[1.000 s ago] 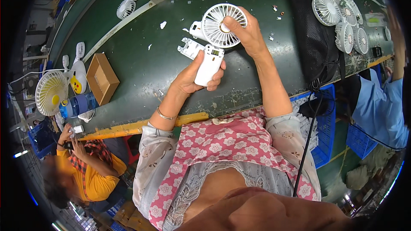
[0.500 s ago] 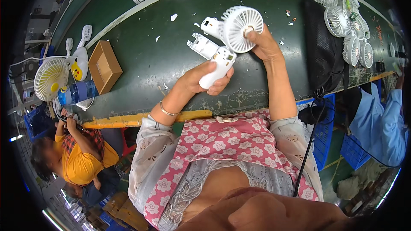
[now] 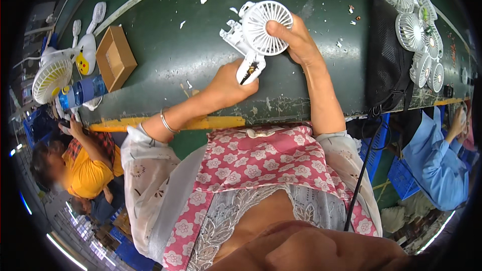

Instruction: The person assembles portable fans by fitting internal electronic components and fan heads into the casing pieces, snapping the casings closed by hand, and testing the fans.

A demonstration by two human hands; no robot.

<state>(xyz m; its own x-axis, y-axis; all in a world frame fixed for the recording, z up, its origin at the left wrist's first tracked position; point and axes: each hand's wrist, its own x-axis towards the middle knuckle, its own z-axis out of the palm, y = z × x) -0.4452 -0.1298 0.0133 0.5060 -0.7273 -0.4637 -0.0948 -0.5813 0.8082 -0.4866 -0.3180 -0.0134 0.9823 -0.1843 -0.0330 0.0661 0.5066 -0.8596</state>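
Note:
My right hand (image 3: 300,41) is closed on a small white fan head (image 3: 267,27), its thumb pressed on the front grille near the hub. Just below the fan head, my left hand (image 3: 229,86) grips a white fan handle (image 3: 252,69). Dark and brass-coloured innards show along the handle's side. Its upper end comes close to the fan head's lower rim; I cannot tell whether they touch. Behind them, partly hidden by the fan head, are a white casing piece (image 3: 232,36) with a notched end and another white part.
White fan heads (image 3: 411,31) lie piled at the right beside a black mesh bag (image 3: 386,50). An open cardboard box (image 3: 116,57), a blue bottle (image 3: 83,92) and an assembled fan (image 3: 51,80) stand at the left. White scraps dot the green tabletop (image 3: 165,55). People sit on both sides.
My left hand has turned the handle, so its smooth white face gives way to the dark innards. The fan head has shifted left and tilted to face up more. The view has moved slightly.

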